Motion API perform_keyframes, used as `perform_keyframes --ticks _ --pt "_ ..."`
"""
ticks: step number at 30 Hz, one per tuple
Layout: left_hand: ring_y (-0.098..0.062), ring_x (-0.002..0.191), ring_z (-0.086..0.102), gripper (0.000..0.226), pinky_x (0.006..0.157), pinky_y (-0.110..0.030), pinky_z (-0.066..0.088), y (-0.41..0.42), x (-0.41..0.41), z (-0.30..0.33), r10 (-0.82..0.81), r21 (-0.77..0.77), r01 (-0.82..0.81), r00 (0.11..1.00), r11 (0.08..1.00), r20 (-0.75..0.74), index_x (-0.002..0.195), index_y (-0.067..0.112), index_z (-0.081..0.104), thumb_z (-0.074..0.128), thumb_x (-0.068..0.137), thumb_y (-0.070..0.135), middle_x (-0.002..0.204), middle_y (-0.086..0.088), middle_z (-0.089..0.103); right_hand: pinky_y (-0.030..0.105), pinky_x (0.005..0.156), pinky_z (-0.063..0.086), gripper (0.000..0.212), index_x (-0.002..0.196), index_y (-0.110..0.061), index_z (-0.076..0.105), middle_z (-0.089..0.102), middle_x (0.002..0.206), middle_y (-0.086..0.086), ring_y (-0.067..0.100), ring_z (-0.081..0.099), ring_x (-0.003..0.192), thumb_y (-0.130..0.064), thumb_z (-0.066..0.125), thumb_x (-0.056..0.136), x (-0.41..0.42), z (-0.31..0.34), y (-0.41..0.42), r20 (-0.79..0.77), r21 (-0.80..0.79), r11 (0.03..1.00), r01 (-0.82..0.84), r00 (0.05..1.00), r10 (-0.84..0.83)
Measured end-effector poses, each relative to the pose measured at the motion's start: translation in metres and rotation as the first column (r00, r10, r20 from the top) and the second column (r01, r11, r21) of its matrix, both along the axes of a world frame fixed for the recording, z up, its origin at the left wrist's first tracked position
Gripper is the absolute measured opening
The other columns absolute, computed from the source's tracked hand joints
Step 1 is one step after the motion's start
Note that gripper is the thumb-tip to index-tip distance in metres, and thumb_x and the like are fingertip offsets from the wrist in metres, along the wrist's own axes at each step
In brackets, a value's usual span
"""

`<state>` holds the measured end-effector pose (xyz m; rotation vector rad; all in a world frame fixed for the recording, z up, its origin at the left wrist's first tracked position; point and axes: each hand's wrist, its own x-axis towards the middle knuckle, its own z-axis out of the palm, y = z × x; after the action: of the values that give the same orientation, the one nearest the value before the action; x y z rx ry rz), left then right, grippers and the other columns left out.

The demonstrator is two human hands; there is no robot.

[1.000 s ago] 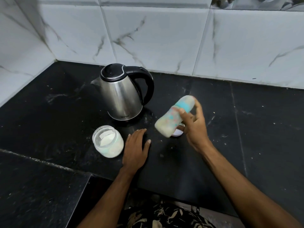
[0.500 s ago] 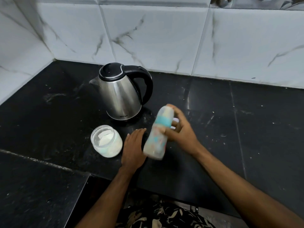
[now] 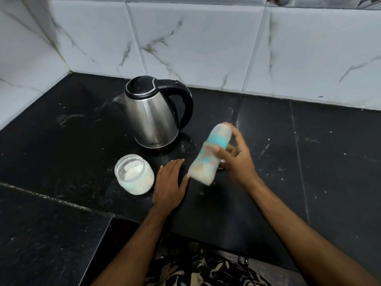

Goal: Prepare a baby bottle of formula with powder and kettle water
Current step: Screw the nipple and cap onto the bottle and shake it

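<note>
Bottle (image 3: 209,156) tilts, blurred, gripped in right hand (image 3: 237,159), just beside flat, relaxed left hand (image 3: 170,185) on counter (image 3: 309,162).

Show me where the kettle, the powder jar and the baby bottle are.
kettle (image 3: 151,118): head view, on its steel body.
powder jar (image 3: 134,174): head view, on the powder inside its open mouth.
baby bottle (image 3: 206,162): head view, on its milky lower body.

We are counting one steel kettle (image 3: 153,118), one open glass jar (image 3: 134,174) of white powder and one baby bottle (image 3: 208,159) (its outline is blurred). We are also seeing two hands, a left hand (image 3: 170,182) and a right hand (image 3: 237,159), over one black counter (image 3: 309,162).
</note>
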<state>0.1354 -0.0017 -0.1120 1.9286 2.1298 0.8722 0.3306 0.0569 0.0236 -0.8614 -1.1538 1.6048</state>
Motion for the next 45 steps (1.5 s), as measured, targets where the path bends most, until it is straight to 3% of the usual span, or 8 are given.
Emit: perform_keyframes --ticks 8,13,18,24,29,35,40,45 --pt "-0.014 0.134 0.046 0.057 0.115 -0.044 0.03 0.006 -0.01 -0.01 -0.035 -0.114 0.025 0.996 0.993 -0.083 0.142 0.027 0.045 0.063 0.091 0.046 0.141 0.008 0.051 0.034 0.075 0.06 0.075 0.134 -0.025 0.043 0.067 0.111 -0.014 0.019 0.069 0.099 -0.014 0.085 0.073 -0.007 -0.002 -0.023 0.153 0.137 0.955 -0.264 0.958 0.243" --pt "-0.021 0.134 0.048 0.052 0.117 -0.048 0.03 -0.002 0.003 0.005 0.016 0.007 -0.016 1.0 1.0 0.022 0.141 0.016 0.049 0.049 0.095 0.041 0.141 -0.001 0.055 0.039 0.07 0.058 0.064 0.131 -0.031 0.046 0.069 0.105 0.001 0.024 0.069 0.095 -0.017 0.079 0.079 0.001 0.003 0.004 -0.119 -0.063 0.989 0.134 0.983 -0.141" --pt "-0.017 0.134 0.047 0.061 0.114 -0.048 0.034 0.005 -0.009 -0.01 -0.053 -0.076 0.05 0.998 0.996 -0.038 0.144 0.025 0.044 0.066 0.09 0.042 0.143 0.006 0.051 0.032 0.073 0.059 0.072 0.133 -0.025 0.044 0.068 0.108 -0.008 0.019 0.07 0.097 -0.008 0.082 0.074 -0.002 -0.005 -0.021 0.15 0.124 0.957 -0.261 0.959 0.242" --pt "-0.021 0.133 0.048 0.053 0.117 -0.047 0.029 -0.003 0.004 0.008 0.014 0.017 -0.014 1.0 1.0 0.024 0.141 0.017 0.049 0.047 0.095 0.043 0.141 -0.001 0.056 0.036 0.068 0.057 0.066 0.131 -0.031 0.046 0.07 0.103 0.001 0.02 0.069 0.093 -0.02 0.081 0.077 0.004 0.0 0.01 -0.095 -0.049 0.988 0.148 0.984 -0.152" --pt "-0.014 0.131 0.049 0.065 0.113 -0.045 0.035 0.006 -0.009 -0.011 -0.027 -0.099 0.02 0.997 0.995 -0.073 0.142 0.028 0.045 0.071 0.085 0.045 0.139 0.007 0.053 0.028 0.072 0.058 0.069 0.135 -0.02 0.042 0.068 0.107 -0.016 0.012 0.069 0.095 0.005 0.075 0.079 -0.007 -0.007 -0.023 0.159 0.122 0.963 -0.241 0.962 0.22" --pt "-0.021 0.131 0.05 0.051 0.115 -0.048 0.032 -0.001 0.003 0.004 0.025 0.026 -0.025 1.0 0.999 0.006 0.139 0.017 0.05 0.05 0.094 0.041 0.139 -0.001 0.057 0.04 0.07 0.058 0.069 0.136 -0.027 0.043 0.07 0.101 -0.012 0.019 0.068 0.096 -0.017 0.078 0.078 -0.005 0.004 0.007 -0.082 -0.056 0.985 0.164 0.982 -0.168" --pt "-0.012 0.132 0.048 0.066 0.114 -0.042 0.032 0.007 -0.011 -0.013 -0.046 -0.111 0.037 0.996 0.993 -0.08 0.141 0.028 0.046 0.069 0.083 0.051 0.139 0.01 0.053 0.029 0.072 0.059 0.073 0.14 -0.013 0.038 0.068 0.107 -0.018 0.013 0.069 0.097 0.005 0.074 0.08 -0.009 -0.002 -0.023 0.174 0.12 0.968 -0.222 0.964 0.199" --pt "-0.02 0.134 0.047 0.052 0.117 -0.046 0.029 -0.001 0.002 0.003 0.019 0.009 -0.019 1.0 1.0 0.021 0.141 0.018 0.048 0.048 0.095 0.042 0.141 0.0 0.055 0.043 0.074 0.06 0.066 0.135 -0.028 0.044 0.07 0.102 -0.013 0.018 0.068 0.097 -0.015 0.078 0.08 -0.003 0.001 0.006 -0.115 -0.1 0.975 0.196 0.972 -0.207"
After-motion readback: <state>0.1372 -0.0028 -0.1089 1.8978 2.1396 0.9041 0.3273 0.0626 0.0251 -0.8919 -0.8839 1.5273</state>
